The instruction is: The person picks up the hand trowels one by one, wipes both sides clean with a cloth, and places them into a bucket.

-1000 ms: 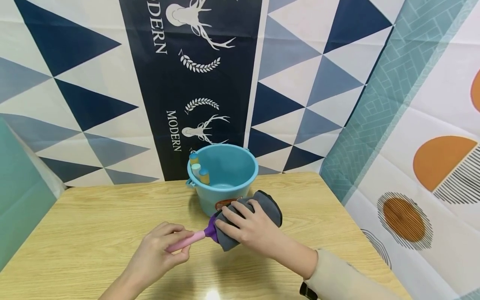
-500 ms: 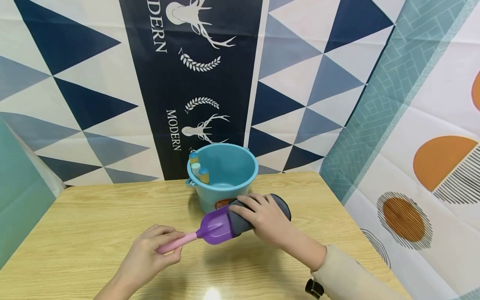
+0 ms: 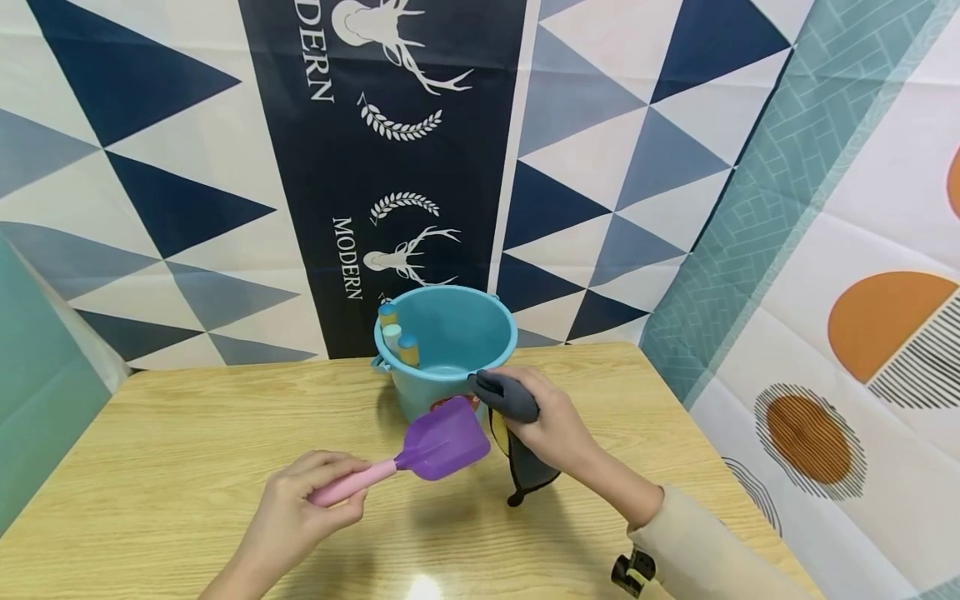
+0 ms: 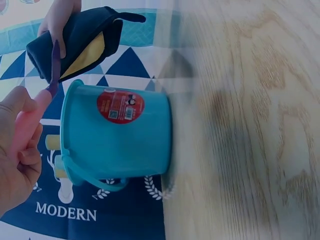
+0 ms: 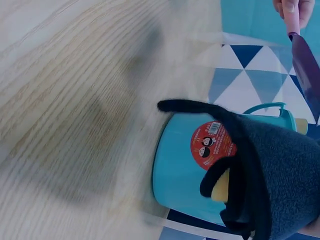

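Note:
My left hand (image 3: 300, 504) pinches the pink handle of a toy shovel (image 3: 446, 442), whose purple scoop points up and right, held above the table in front of the bucket. In my right hand (image 3: 557, 427) is a dark grey cloth (image 3: 512, 398), bunched and folded, with a black edge and a yellow inner side. A loose corner of the cloth hangs below that hand. The cloth sits just right of the scoop's tip. From the left wrist view, the shovel blade (image 4: 55, 67) shows edge-on, overlapping the cloth (image 4: 82, 40).
A blue bucket (image 3: 408, 392) with a red label stands at the table's back edge. Several small capped bottles (image 3: 407, 352) lean inside its left side. The wooden table (image 3: 225, 442) meets a patterned wall covering (image 3: 592, 167) behind and to the right.
The cloth has slid off the scoop to the right, baring the purple blade. My right hand has turned, and the cloth now hangs from it. The left hand has drawn slightly left with the shovel.

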Available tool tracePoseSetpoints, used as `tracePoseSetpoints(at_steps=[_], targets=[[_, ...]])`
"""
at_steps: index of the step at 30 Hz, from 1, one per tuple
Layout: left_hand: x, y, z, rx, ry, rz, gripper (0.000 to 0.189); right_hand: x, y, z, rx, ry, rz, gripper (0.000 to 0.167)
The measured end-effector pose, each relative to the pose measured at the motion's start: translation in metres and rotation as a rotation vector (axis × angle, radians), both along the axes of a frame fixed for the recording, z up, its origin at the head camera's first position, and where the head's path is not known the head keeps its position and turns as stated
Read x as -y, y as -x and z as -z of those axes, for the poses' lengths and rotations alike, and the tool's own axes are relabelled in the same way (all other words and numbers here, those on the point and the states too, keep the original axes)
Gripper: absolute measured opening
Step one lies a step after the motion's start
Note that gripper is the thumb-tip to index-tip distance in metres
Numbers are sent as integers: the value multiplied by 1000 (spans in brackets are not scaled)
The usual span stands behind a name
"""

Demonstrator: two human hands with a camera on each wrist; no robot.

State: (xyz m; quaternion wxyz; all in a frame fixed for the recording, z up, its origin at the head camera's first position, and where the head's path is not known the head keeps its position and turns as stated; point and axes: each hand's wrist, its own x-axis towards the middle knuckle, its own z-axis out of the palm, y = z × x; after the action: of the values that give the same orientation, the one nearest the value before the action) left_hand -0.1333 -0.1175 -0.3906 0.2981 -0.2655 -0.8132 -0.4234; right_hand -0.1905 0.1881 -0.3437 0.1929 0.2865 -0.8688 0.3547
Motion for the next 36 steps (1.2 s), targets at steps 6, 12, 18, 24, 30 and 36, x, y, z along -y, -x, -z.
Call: tracePoseSetpoints(at_steps=[6, 12, 18, 24, 30, 36], targets=[[-4, -1, -1, 51, -54, -3, 40, 1, 0, 0, 71, 50, 35, 45], [-7, 0, -1, 46, -105, 23, 40, 2, 0, 0, 86, 86, 39, 46], [-10, 2, 1, 36, -115, 31, 37, 5, 0, 3, 145, 173, 28, 46], [-14, 3, 2, 78, -122, 30, 35, 10, 1, 6, 277, 312, 22, 51], [-19, 3, 3, 110, -156, 24, 35, 16, 0, 8, 434, 455, -34, 52], [-27, 4, 3, 101, -220, 51, 34, 25, -3, 11, 557, 620, -84, 48]])
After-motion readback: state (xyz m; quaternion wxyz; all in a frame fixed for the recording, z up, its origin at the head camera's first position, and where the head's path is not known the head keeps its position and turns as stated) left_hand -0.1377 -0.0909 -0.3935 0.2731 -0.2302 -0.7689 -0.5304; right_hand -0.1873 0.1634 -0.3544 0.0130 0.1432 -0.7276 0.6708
